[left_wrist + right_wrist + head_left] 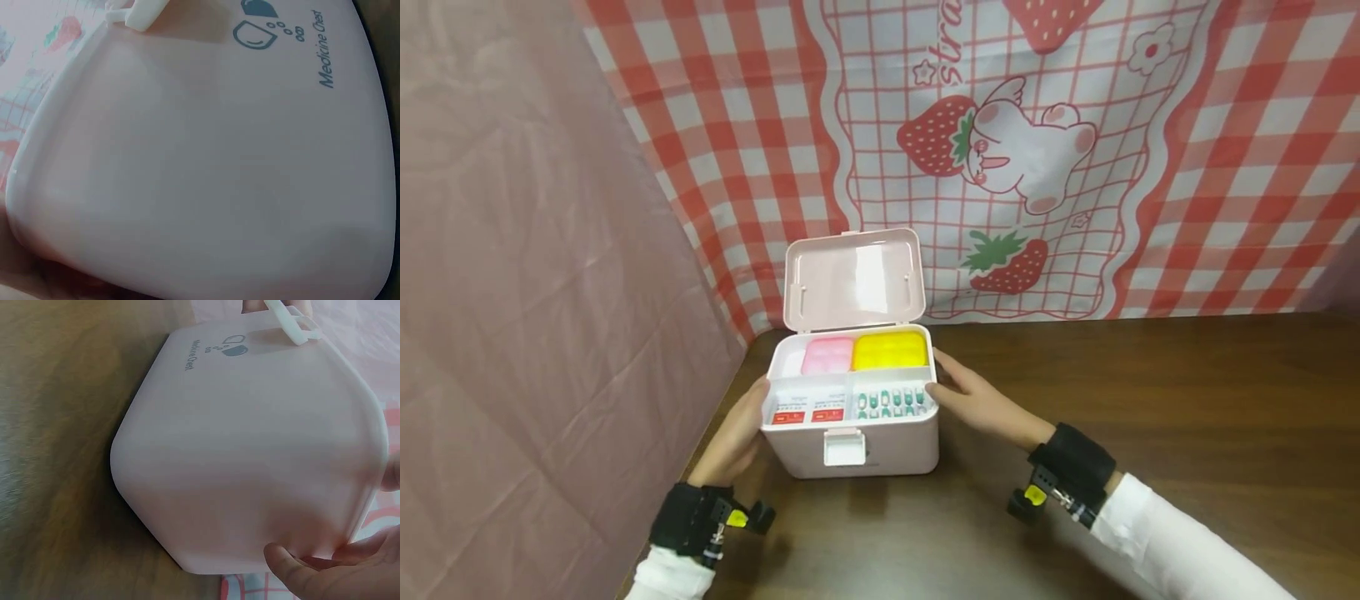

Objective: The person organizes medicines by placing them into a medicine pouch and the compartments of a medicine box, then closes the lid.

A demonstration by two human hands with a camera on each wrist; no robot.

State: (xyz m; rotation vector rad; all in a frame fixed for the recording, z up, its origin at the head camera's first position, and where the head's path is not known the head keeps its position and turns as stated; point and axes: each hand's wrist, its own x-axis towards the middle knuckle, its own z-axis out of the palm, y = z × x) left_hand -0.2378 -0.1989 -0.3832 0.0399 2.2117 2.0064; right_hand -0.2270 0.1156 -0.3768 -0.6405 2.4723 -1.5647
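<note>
A pale pink medicine box point(865, 454) stands on the table with its lid point(856, 279) raised at the back and its white front latch point(845, 447) hanging down. Its upper tray holds a pink pill case point(827, 356), a yellow pill case point(891, 350), red-and-white packets point(808, 404) and a blister pack point(891, 402) of green-and-white capsules. My left hand point(741, 433) holds the box's left side, partly hidden by the box in the left wrist view. On the opposite side, my right hand point(973, 400) grips near the rim, fingers point(294, 569) against the side wall.
The brown wooden table point(1187, 417) extends far to the right. A red-and-white checked strawberry cloth point(1000, 167) hangs behind the box. At the left, a plain pink cloth point(550, 292) hangs close beside my left arm.
</note>
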